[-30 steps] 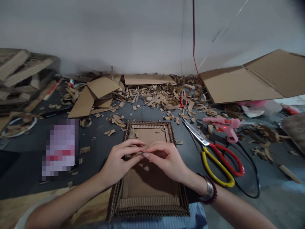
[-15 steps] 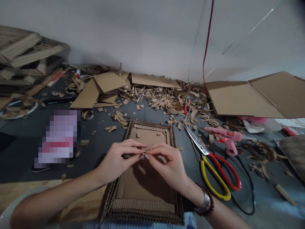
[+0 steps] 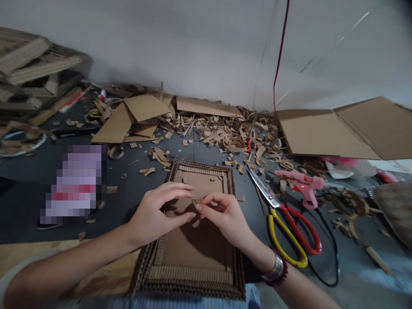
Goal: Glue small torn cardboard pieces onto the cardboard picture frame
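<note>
Our corrugated cardboard frame [image 3: 189, 274] lies flat on the dark tabletop [image 3: 112, 210], ridged strips lining its border and a few loose bits in its recess. Our right hand [image 3: 227, 216] pinches what is probably a small cardboard strip [image 3: 195, 201], though the fingers hide most of it. Our left hand [image 3: 157, 212] hovers just beside it, fingers loosely extended over the frame. Red-and-yellow scissors [image 3: 299, 229] and a pink glue gun [image 3: 304, 182] lie to the right, with bare tabletop between them and the frame; cardboard scraps [image 3: 222, 137] are heaped beyond.
</note>
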`<state>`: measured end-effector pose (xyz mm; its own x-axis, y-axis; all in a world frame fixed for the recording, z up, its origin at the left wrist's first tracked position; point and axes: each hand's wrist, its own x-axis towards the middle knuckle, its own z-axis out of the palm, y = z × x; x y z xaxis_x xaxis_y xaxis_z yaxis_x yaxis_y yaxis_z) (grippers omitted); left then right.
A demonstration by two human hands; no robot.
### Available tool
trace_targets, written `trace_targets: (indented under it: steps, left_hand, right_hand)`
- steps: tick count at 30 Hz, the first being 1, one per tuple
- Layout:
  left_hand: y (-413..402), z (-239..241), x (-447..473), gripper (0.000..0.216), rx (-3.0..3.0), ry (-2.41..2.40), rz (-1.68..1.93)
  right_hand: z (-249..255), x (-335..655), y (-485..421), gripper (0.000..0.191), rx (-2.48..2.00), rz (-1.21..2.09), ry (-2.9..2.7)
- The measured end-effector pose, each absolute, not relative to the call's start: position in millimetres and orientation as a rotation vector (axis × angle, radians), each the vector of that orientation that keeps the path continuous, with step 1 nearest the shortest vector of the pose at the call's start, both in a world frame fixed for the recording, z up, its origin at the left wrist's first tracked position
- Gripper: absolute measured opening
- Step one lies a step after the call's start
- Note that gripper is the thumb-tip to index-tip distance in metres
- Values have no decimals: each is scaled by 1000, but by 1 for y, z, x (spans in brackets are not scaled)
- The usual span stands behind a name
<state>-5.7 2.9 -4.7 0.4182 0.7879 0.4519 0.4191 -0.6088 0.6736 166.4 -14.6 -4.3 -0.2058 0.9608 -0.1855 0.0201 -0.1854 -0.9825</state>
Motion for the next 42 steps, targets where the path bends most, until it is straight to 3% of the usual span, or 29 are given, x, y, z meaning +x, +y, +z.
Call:
trace_targets:
  steps: [5,22,36,42]
  left_hand:
    - [3,-8,-5,10,2356,927,1230]
    - [2,-5,-4,8,2370,905,1144]
    - [2,-5,-3,11,2276,909,1175]
    - [5,-6,-6,8,2210,987,1155]
  right_hand:
    - [-6,164,-15,15,-1207,1561,-1249]
    - [-3,165,-13,13,-1105,1714,-1267]
    - [-10,166,-16,13,-1174,1399,-1378]
    - [4,169,-18,12,-1287,1024,-1758]
